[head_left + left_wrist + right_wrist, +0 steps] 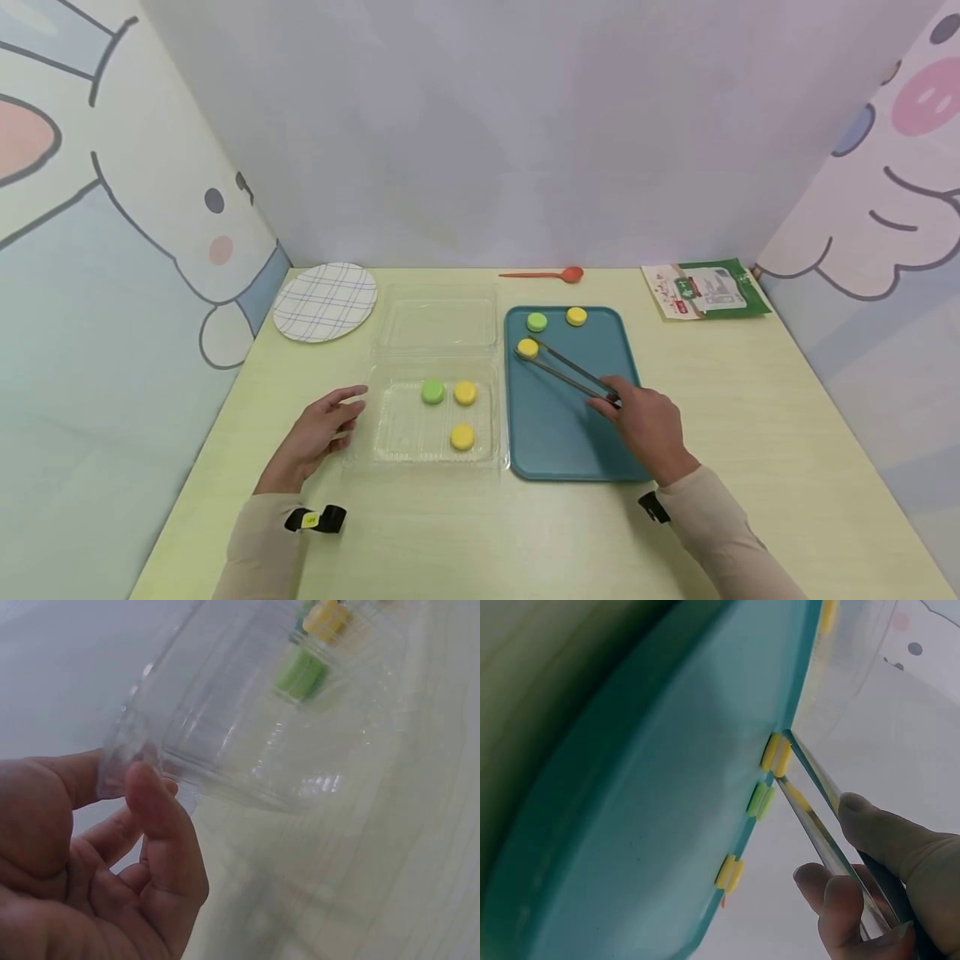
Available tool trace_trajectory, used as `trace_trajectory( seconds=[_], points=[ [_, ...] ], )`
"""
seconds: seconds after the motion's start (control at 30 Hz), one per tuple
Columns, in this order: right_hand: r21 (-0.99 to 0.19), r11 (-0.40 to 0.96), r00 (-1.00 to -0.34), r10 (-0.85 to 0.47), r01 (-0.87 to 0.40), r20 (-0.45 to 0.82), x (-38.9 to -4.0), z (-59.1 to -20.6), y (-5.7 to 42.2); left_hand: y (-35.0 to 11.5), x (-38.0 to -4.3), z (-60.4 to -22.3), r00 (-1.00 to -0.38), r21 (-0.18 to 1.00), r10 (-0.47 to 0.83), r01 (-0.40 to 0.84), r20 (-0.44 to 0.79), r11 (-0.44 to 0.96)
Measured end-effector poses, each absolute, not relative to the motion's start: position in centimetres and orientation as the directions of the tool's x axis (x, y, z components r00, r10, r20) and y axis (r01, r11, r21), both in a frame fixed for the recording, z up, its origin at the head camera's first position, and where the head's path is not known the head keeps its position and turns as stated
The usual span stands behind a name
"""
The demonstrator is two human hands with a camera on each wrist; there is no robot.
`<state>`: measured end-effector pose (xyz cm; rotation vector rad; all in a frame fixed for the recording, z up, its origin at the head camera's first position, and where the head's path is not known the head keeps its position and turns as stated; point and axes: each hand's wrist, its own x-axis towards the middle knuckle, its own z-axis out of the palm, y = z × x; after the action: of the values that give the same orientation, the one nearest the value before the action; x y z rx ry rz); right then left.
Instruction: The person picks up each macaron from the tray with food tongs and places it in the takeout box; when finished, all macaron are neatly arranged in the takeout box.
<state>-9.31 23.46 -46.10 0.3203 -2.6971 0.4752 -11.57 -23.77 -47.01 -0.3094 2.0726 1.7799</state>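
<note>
My right hand (651,427) grips metal tongs (573,375) over the blue-green tray (570,433). The tong tips stand on either side of a yellow macaron (528,348) near the tray's left edge; in the right wrist view that macaron (775,754) still touches the tray. Behind it lie a green macaron (536,322) and another yellow one (576,316). My left hand (318,433) pinches the left rim of an open clear plastic box (397,433) between thumb and finger, as the left wrist view shows. In the box sit a green macaron (432,391) and two yellow ones (465,392).
The box's clear lid (438,321) lies folded back behind it. A checked plate (325,302) stands at the back left, a red spoon (543,274) at the back. To the right rests a green and white packet (705,289). Walls enclose the table's back and sides.
</note>
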Motion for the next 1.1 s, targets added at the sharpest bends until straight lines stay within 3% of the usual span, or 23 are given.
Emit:
trace_trajectory(
  seconds=[1.1],
  points=[
    [-0.309,0.911,-0.898,-0.125,-0.272,0.423,-8.8,-45.1,23.2,-23.8,-11.6,-47.1,-0.901,0.9,0.094,-0.408,-0.424,0.151]
  ],
)
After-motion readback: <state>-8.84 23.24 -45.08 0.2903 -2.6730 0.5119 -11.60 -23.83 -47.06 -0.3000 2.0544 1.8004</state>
